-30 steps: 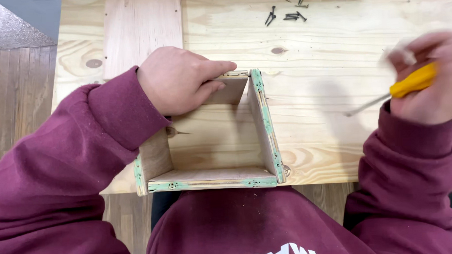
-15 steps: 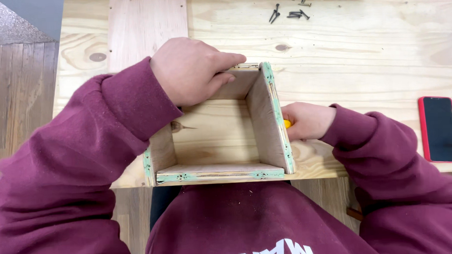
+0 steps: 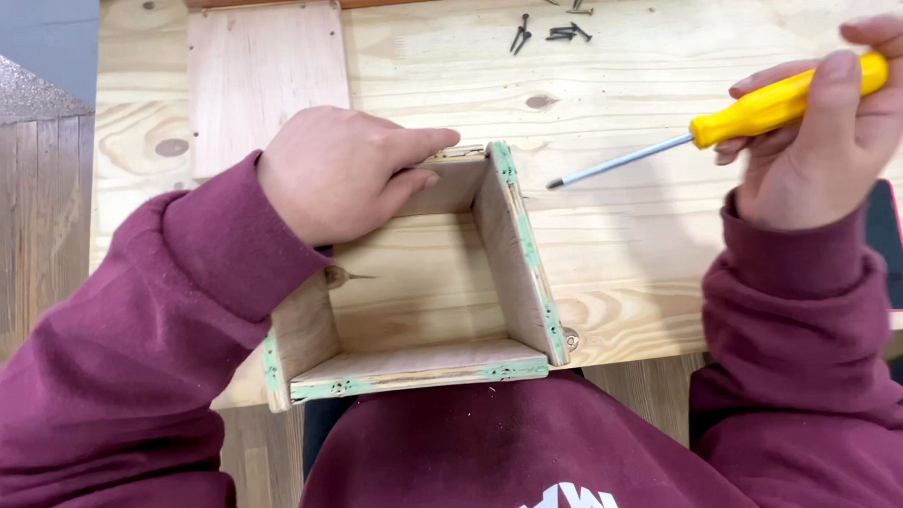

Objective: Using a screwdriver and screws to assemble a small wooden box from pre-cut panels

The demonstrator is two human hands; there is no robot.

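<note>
Plywood box (image 3: 413,285), open at the top, sits at the near edge of the tabletop (image 3: 672,266), its near wall overhanging that edge toward the person's body. Four thin walls stand upright around a flat wooden floor panel; their cut top edges carry patchy green paint, clearest along the right wall and the near wall. A dark knot shows on the floor panel close to the left wall. The left hand (image 3: 344,173) lies over the far left corner of the box, palm down, fingers extended along the top of the far wall and thumb curled inside against it, pressing on the box. The right hand (image 3: 833,135) is raised above the right side of the tabletop, well apart from the box, and is clenched around the yellow handle of a screwdriver (image 3: 737,124); its grey metal shaft points left toward the box, with the tip stopping short of the right wall. A loose flat board (image 3: 265,75) lies on the tabletop beyond the left hand, touching the far left area. Several dark screws (image 3: 549,30) are scattered near the far edge. A dark phone with a red rim (image 3: 887,249) rests at the right edge, partly covered by the right sleeve.
</note>
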